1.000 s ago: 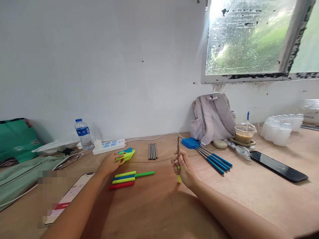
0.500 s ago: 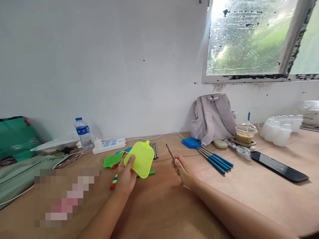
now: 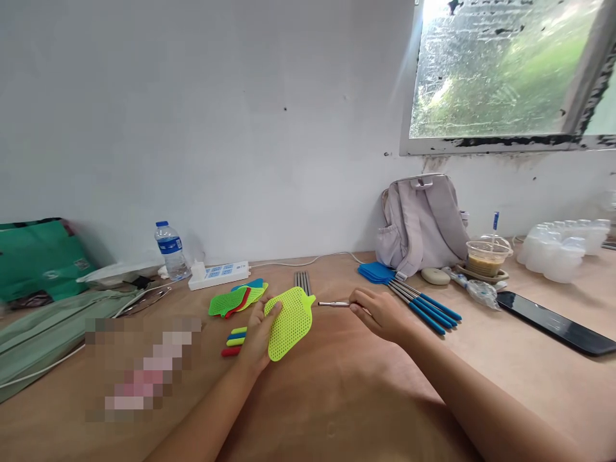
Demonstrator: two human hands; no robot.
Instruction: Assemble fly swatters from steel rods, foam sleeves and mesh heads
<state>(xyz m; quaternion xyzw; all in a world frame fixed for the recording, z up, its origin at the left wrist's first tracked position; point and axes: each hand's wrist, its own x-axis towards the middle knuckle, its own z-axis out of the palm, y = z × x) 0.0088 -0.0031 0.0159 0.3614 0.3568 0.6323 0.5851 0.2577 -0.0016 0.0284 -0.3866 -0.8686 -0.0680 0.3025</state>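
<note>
My left hand grips a yellow-green perforated fly swatter head by its side, the short neck pointing right. Held in my right hand is a thin metal rod, its free tip pointing left at the neck, with a small gap between them. Beyond my left hand lie loose swatter heads in green, red, yellow and blue. Coloured handle grips show beside my left wrist, partly hidden by it. Several metal rods lie side by side behind the held head.
Blue fly swatters lie stacked at right, before a backpack. Farther right are a drink cup, a black phone-like slab and white bottles. A water bottle and a power strip stand by the wall.
The swatter head has turned so its neck points right. The rod has swung from upright to nearly level and come closer to the neck. The view has shifted slightly left.
</note>
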